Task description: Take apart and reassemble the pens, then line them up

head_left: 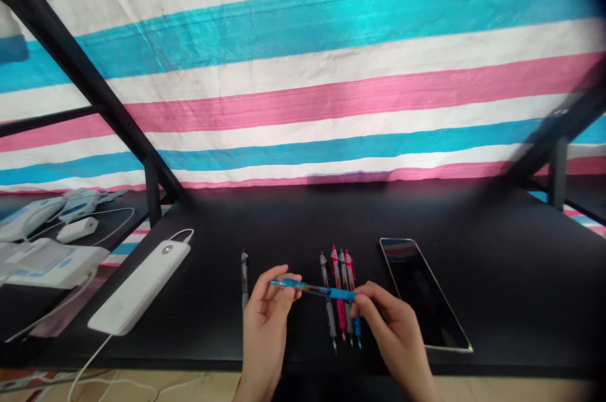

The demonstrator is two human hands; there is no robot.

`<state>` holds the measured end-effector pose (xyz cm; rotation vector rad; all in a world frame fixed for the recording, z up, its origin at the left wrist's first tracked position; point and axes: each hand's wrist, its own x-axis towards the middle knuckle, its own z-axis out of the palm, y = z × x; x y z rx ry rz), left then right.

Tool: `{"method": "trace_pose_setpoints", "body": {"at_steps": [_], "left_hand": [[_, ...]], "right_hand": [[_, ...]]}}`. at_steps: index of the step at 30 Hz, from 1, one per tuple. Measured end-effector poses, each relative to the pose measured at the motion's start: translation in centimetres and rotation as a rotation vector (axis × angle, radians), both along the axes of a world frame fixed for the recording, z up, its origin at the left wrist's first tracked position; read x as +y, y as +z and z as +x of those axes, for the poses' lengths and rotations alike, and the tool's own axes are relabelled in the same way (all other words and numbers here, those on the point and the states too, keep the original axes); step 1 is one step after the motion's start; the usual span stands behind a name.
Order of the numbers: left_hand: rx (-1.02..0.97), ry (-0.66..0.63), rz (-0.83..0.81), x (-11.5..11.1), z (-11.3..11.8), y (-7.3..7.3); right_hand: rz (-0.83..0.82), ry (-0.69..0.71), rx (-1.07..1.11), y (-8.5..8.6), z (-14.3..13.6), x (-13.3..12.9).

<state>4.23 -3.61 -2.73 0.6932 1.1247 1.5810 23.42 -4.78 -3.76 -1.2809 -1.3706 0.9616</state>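
Observation:
Between my two hands a blue pen (316,290) is held up, nearly level, above the black table. The fingers of my left hand (272,310) pinch its left end. At the grip end on the right, my right hand (388,320) closes thumb and fingers on it. Below and behind the held pen, several pens lie side by side: a grey one (330,310), a pink one (339,307) and others, partly covered by the held pen and my right hand. A lone dark pen (244,276) lies just left of my left hand.
A phone (426,295) lies on the black table (213,301) to the right. A white power bank (142,285) with a cable is at the left. Farther left are white devices (52,263) and cables. Black metal posts (151,190) flank a striped sheet (331,99) behind.

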Motion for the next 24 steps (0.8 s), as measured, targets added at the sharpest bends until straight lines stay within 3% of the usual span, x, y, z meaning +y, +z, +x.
{"method": "trace_pose_setpoints", "body": {"at_steps": [11,24], "left_hand": [[-0.121,-0.004,-0.042,0.0,0.0,1.0],[-0.092,0.054,-0.115,-0.1,0.1,0.7]], "right_hand": [[0.036,-0.042,-0.023,-0.6,0.0,0.2],[0.174,-0.120,-0.040,-1.0,-0.1,-0.2]]}}
